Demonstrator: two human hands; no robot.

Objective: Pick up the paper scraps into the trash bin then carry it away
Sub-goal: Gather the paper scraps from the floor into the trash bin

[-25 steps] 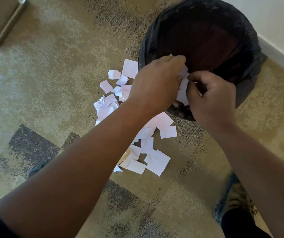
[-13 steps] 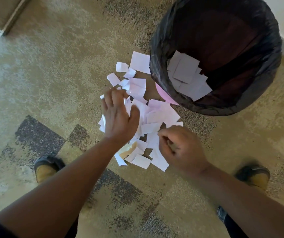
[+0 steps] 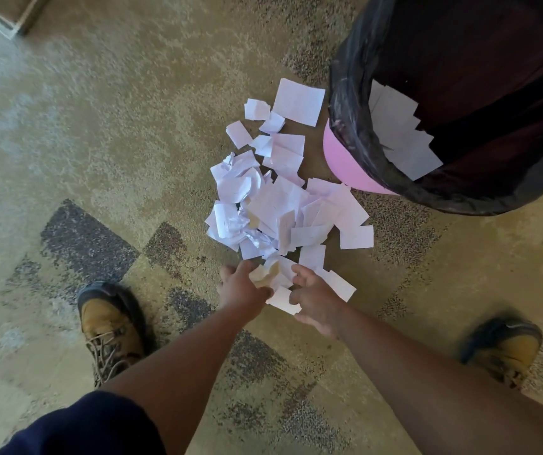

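A: Hands, two. State?

B: Left hand (image 3: 242, 287), fingers curled round a small bunch of paper scraps, a tan piece among them. Right hand (image 3: 314, 298), fingers bent, pinching the same bunch from the other side. The two hands sit close together at the near end of the pile, low over the carpet (image 3: 99, 126).

A: Paper scraps (image 3: 276, 205), location?

B: One loose heap of white pieces on the carpet, running from the hands up to the foot of the trash bin (image 3: 342, 156). Some flat, some crumpled. One large flat sheet (image 3: 298, 101) lies at the far end, just beside the bin's rim. One flat piece (image 3: 356, 237) lies at the right edge of the heap.

A: Trash bin, condition?

B: Pink body, black bag (image 3: 349, 80) folded over the rim. Stands upright at the upper right, touching the heap's edge. Several white scraps already inside (image 3: 404, 139), lying against the near wall.

A: Other items?

B: Two tan boots on the carpet: left boot (image 3: 109, 326) laced and sharp, right boot (image 3: 506, 348) blurred. Dark blue sleeve (image 3: 83, 425) at the bottom left. Pale corner of some furniture (image 3: 7, 11) at the top left, kind not clear.
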